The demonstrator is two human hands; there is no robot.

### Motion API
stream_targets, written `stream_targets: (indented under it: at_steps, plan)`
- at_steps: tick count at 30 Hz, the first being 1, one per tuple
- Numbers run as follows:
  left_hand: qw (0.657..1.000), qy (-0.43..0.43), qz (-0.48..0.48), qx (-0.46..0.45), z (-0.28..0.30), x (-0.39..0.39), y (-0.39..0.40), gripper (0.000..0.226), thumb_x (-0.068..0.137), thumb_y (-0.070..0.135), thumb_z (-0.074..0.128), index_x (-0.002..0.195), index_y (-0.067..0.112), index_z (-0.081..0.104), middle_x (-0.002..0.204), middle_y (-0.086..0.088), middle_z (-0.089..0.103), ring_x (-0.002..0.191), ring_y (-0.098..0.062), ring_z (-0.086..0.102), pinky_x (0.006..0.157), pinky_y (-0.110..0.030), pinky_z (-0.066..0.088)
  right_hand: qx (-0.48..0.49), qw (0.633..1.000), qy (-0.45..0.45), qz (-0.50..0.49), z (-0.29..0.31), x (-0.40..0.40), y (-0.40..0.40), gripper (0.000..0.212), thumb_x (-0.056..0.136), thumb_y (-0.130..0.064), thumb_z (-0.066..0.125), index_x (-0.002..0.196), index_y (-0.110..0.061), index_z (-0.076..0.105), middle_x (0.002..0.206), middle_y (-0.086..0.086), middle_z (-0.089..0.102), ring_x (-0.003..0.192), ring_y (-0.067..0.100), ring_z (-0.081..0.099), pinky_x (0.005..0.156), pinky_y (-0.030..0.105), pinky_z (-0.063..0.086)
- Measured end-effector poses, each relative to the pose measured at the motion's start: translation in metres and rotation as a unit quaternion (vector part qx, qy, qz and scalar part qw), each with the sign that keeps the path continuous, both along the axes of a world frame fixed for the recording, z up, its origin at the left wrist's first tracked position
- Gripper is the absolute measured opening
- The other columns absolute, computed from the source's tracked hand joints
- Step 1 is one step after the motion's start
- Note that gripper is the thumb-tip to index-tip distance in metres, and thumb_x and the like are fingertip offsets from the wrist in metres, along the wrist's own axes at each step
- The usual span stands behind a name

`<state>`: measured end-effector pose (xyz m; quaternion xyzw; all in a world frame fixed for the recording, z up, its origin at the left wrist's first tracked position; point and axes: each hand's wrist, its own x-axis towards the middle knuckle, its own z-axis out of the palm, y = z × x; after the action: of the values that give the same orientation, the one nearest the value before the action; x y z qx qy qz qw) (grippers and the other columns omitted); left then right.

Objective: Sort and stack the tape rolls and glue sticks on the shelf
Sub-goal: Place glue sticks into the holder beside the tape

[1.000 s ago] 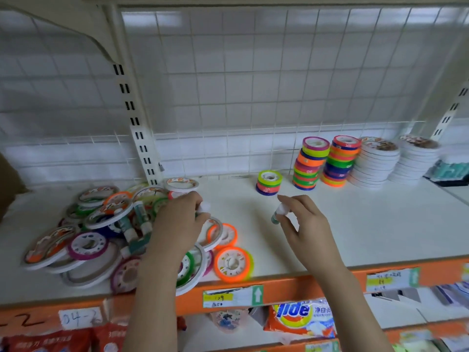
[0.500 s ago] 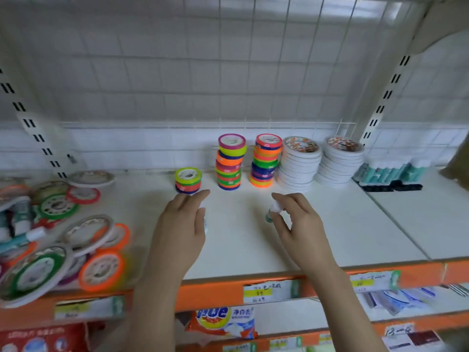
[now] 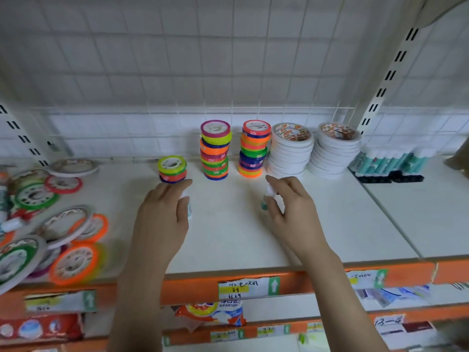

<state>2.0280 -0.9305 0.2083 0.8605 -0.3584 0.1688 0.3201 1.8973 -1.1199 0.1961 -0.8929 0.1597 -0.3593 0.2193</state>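
Observation:
My left hand [image 3: 162,217] holds a glue stick [image 3: 187,207], mostly hidden under the palm, over the middle of the white shelf [image 3: 228,237]. My right hand [image 3: 291,212] pinches a second glue stick [image 3: 267,196] with a white cap and green body. At the back stand a short stack of coloured tape rolls [image 3: 172,170], two tall coloured stacks [image 3: 215,149] [image 3: 253,148] and two white tape stacks [image 3: 290,148] [image 3: 335,149]. A row of upright glue sticks [image 3: 388,162] stands at the back right. Loose tape rolls [image 3: 63,229] lie heaped at the left.
An orange shelf edge [image 3: 193,285] with price labels runs along the front. A slotted upright [image 3: 388,77] rises at the right, with a wire grid behind. Packaged goods [image 3: 210,313] lie on the shelf below.
The view has swung right, so the loose pile slid left and the glue stick row came into sight. Both hands moved right with their glue sticks.

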Motion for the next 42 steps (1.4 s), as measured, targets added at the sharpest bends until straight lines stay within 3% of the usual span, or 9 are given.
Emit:
stream_targets:
  at_steps: [9, 21, 25, 30, 32, 37, 42]
  plan:
    - [1.000, 0.009, -0.010, -0.004, -0.007, -0.021, -0.049, 0.041, 0.083, 0.021, 0.044, 0.117, 0.010, 0.063, 0.098, -0.014, 0.064, 0.086, -0.035, 0.061, 0.077, -0.043, 0.051, 0.011, 1.000, -0.021, -0.014, 0.000, -0.029, -0.047, 0.042, 0.084, -0.017, 0.046, 0.123, -0.008, 0.058, 0.103, 0.006, 0.057, 0.089, 0.011, 0.051, 0.068, 0.013, 0.034]
    - [0.999, 0.018, -0.026, -0.017, -0.011, -0.152, -0.207, 0.042, 0.085, 0.026, 0.044, 0.121, 0.012, 0.061, 0.096, -0.013, 0.064, 0.084, -0.033, 0.061, 0.072, -0.047, 0.051, -0.007, 0.999, -0.007, 0.045, 0.010, -0.134, -0.200, 0.042, 0.084, -0.005, 0.055, 0.126, -0.004, 0.056, 0.101, 0.006, 0.052, 0.086, 0.010, 0.047, 0.075, 0.012, 0.031]
    - [0.998, 0.012, -0.052, -0.013, -0.006, -0.182, -0.243, 0.051, 0.086, 0.039, 0.034, 0.118, 0.013, 0.063, 0.091, -0.010, 0.066, 0.080, -0.030, 0.062, 0.069, -0.046, 0.053, 0.004, 0.998, 0.002, 0.060, 0.008, -0.155, -0.234, 0.043, 0.084, -0.001, 0.057, 0.126, -0.007, 0.056, 0.104, 0.004, 0.053, 0.089, 0.009, 0.047, 0.076, 0.010, 0.030]
    - [0.998, -0.021, -0.057, 0.005, 0.008, -0.183, -0.266, 0.046, 0.085, 0.036, 0.039, 0.114, 0.012, 0.066, 0.081, -0.008, 0.067, 0.070, -0.028, 0.064, 0.060, -0.042, 0.054, 0.003, 0.998, -0.001, 0.059, 0.016, -0.163, -0.266, 0.039, 0.084, 0.001, 0.060, 0.122, -0.008, 0.060, 0.103, 0.004, 0.058, 0.087, 0.015, 0.054, 0.075, 0.014, 0.037]
    - [0.998, -0.025, -0.060, 0.008, 0.014, -0.181, -0.275, 0.038, 0.086, 0.029, 0.047, 0.114, 0.013, 0.066, 0.081, -0.008, 0.067, 0.071, -0.028, 0.064, 0.061, -0.039, 0.053, -0.008, 0.999, -0.001, 0.034, 0.025, -0.161, -0.281, 0.036, 0.085, -0.001, 0.060, 0.120, -0.008, 0.061, 0.103, 0.005, 0.060, 0.087, 0.021, 0.056, 0.074, 0.020, 0.040]
    - [0.998, -0.023, -0.061, -0.006, 0.022, -0.172, -0.288, 0.037, 0.082, 0.025, 0.052, 0.114, 0.014, 0.066, 0.086, -0.008, 0.069, 0.075, -0.028, 0.065, 0.065, -0.034, 0.051, -0.044, 0.999, 0.002, -0.016, 0.041, -0.146, -0.324, 0.034, 0.087, -0.005, 0.059, 0.121, -0.006, 0.060, 0.109, 0.009, 0.062, 0.100, 0.026, 0.057, 0.078, 0.013, 0.032]
    - [0.998, -0.022, -0.056, -0.007, 0.019, -0.163, -0.294, 0.036, 0.083, 0.026, 0.052, 0.115, 0.015, 0.066, 0.087, -0.008, 0.069, 0.075, -0.028, 0.065, 0.065, -0.039, 0.053, -0.076, 0.996, 0.040, -0.038, 0.044, -0.130, -0.354, 0.035, 0.089, -0.009, 0.057, 0.124, -0.007, 0.059, 0.111, 0.010, 0.062, 0.104, 0.028, 0.056, 0.080, 0.024, 0.038]
